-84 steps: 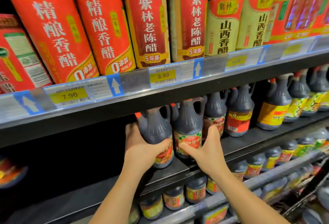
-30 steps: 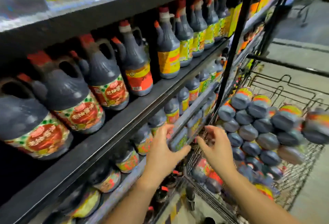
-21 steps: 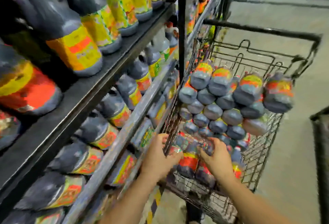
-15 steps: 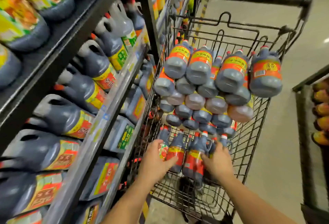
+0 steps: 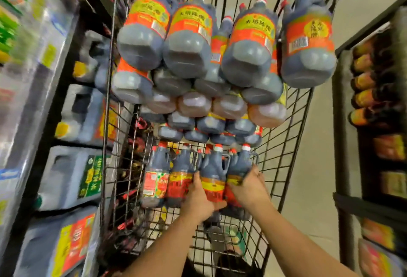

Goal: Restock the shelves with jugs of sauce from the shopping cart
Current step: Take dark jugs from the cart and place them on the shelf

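Four dark jugs of sauce stand upright in a row at the near end of the cart (image 5: 293, 144), in front of a pile of bigger jugs (image 5: 187, 56) lying on their sides. The left hand (image 5: 198, 198) wraps its fingers round the label of the third jug (image 5: 212, 166). The right hand (image 5: 250, 188) grips the end jug (image 5: 241, 164), next to the cart's right wall. Full jugs are likely heavy, stiff and smooth-sided, so a low hold may slip. The handle (image 5: 228, 162) by the neck looks surer. The shelves (image 5: 44, 100) run along the cart's left.
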